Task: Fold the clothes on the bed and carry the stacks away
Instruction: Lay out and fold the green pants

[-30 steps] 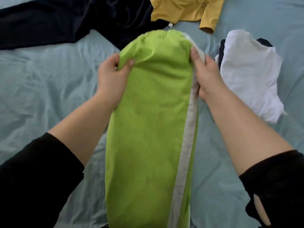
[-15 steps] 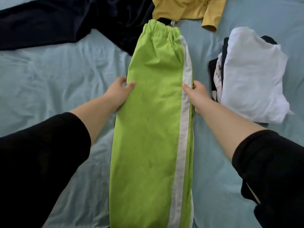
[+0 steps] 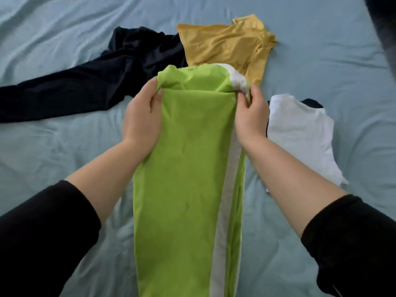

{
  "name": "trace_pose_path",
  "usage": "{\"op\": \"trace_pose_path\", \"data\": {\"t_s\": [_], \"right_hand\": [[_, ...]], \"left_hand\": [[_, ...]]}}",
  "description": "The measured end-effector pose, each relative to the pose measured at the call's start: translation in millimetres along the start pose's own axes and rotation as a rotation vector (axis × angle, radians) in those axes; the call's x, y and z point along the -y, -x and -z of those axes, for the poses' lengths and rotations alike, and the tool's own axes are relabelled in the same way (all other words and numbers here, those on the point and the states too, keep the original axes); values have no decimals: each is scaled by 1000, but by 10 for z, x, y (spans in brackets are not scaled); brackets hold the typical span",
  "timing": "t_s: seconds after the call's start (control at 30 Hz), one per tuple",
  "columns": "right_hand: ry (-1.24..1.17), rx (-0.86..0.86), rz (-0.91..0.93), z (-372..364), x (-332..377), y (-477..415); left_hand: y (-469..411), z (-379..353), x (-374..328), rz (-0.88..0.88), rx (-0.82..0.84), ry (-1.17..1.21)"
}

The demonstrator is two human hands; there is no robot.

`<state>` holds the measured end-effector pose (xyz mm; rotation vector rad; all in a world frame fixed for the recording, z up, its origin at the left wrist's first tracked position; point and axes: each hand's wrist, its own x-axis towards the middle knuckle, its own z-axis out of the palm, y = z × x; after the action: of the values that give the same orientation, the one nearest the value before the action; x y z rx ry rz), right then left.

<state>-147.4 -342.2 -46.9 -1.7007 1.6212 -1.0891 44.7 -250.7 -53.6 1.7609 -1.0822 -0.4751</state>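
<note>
Lime-green trousers (image 3: 186,179) with a white side stripe lie lengthwise on the bed in front of me. Their far end is lifted and curls back toward me over the rest of the leg. My left hand (image 3: 142,116) pinches the left edge of that raised fold. My right hand (image 3: 250,113) grips the right edge at the white stripe. A mustard-yellow shirt (image 3: 225,46) lies unfolded just beyond the trousers. A dark navy garment (image 3: 92,82) sprawls to the left. A white folded top (image 3: 300,133) sits on a dark item to the right.
The light blue bed sheet (image 3: 53,151) is wrinkled around everything. A dark blurred object (image 3: 385,22) cuts into the top right corner. My black sleeves fill the lower corners.
Half a second ago the trousers lay flat with my hands at their sides. Now both hands hold the far end lifted and curled back toward me; the view has shifted farther up the bed.
</note>
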Motion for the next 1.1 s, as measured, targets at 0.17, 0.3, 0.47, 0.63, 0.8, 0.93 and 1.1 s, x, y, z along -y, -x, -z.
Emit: {"op": "trace_pose_path", "data": {"t_s": [0.17,0.3,0.47,0.63,0.8,0.93,1.1], "right_hand": [[114,91,-37,-207,-56,-178],[646,463,-71,-297,-482,401],[871,1043,455,-268,-1050,1628],[1059,1102,204,-40,-1462,1709],[811,898,276,57,-1287,1975],[910,1033,241,550,-1591,2387],[543,664,-81,634,-1579,2610]], "left_hand": [[-198,-18,206,64,80,-148],[303,-90,743,502,298,-417],[1449,-234,1214,137,719,-850],[1685,-256,1434,125,985,-1008],[1835,-177,1246,1,754,-980],[2470,-74,1246,35,967,-969],[2638,-32,1168,172,736,-688]]}}
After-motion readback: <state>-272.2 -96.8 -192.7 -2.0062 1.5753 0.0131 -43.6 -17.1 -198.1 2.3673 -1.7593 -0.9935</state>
